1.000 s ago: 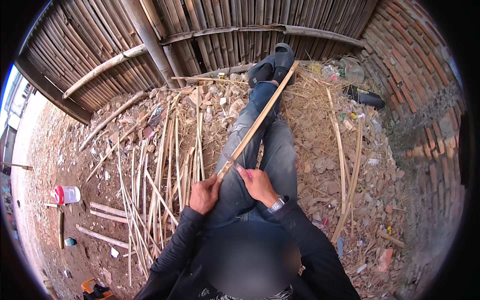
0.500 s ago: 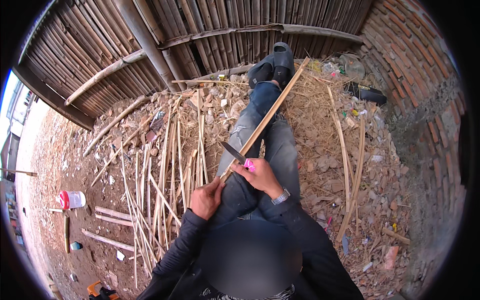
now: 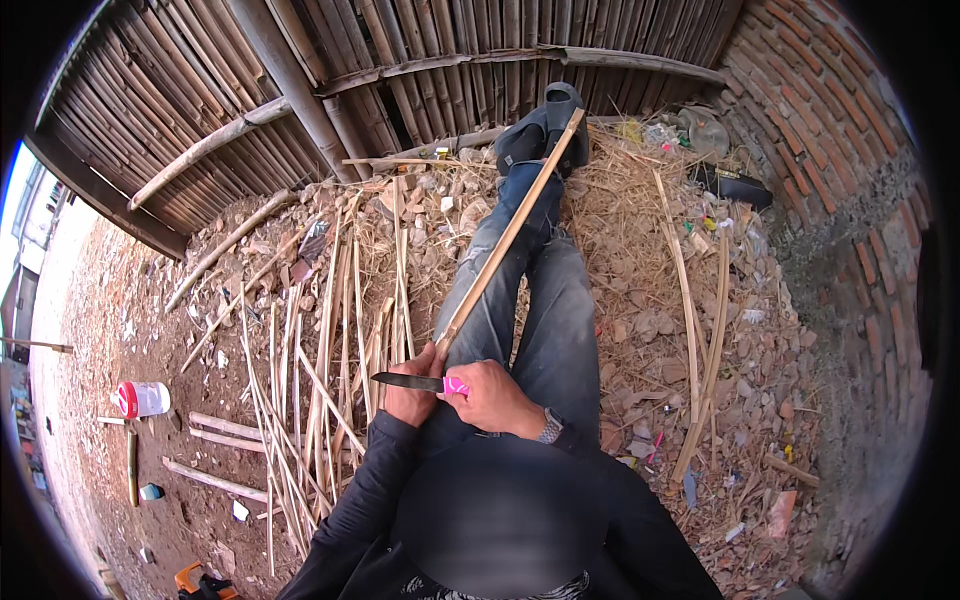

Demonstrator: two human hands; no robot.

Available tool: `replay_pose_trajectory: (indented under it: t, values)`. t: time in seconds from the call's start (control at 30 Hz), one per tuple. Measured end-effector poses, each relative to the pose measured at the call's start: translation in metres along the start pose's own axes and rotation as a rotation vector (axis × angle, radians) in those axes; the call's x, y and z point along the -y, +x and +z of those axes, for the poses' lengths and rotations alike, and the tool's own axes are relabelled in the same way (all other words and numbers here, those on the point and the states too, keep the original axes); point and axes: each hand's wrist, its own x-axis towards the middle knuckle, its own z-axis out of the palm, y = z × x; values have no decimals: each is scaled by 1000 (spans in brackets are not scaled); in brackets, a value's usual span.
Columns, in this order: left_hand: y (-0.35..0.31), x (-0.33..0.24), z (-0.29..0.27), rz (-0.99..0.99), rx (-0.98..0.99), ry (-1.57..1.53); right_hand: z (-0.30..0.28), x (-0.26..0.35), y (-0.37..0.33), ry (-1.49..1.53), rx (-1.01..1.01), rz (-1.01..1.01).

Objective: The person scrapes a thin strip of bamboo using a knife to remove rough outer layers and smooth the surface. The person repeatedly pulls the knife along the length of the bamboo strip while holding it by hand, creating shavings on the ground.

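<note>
A long, pale bamboo strip (image 3: 512,228) lies slanted over my outstretched legs, its far end up by my dark shoes (image 3: 545,125). My left hand (image 3: 411,392) is closed round the strip's near end, above my thigh. In my right hand (image 3: 492,398) is a knife (image 3: 410,381) with a pink handle. Its dark blade points left and crosses in front of my left hand, near the strip's end. Whether the blade touches the strip I cannot tell.
Several split bamboo strips (image 3: 325,400) lie in a loose pile to my left, more strips (image 3: 715,350) to my right. A white bucket with a red end (image 3: 143,399) rests farther left. A bamboo wall (image 3: 440,90) stands ahead, a brick wall (image 3: 850,230) at right.
My right hand has drawn the knife back toward my body, and its blade now points left. The bamboo strip's far end has swung left a little.
</note>
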Motion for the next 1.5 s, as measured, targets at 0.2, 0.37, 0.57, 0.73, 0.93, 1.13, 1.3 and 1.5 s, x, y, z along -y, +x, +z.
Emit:
replay_pose_trajectory:
  t: [0.2,0.37,0.57,0.73,0.93,1.13,1.3,1.5]
  values:
    - [-23,4,-31,24,11,-11,-56,-9,13,69,-489,183]
    - [-59,25,-69,16,73,68,-97,-82,22,-193,-558,247]
    - [-84,51,-97,197,35,151,-120,-130,50,-442,-619,296]
    - [-82,69,-99,257,30,226,-108,-141,67,-426,-660,329]
    - [-74,74,-90,289,23,201,-76,-108,50,-236,-506,352]
    - [-66,73,-66,222,11,137,-44,-104,29,-244,-433,284]
    - [-43,45,-50,198,12,114,-43,-95,22,-230,-399,284]
    - [7,-7,-15,58,88,69,-32,-85,4,-139,-273,306]
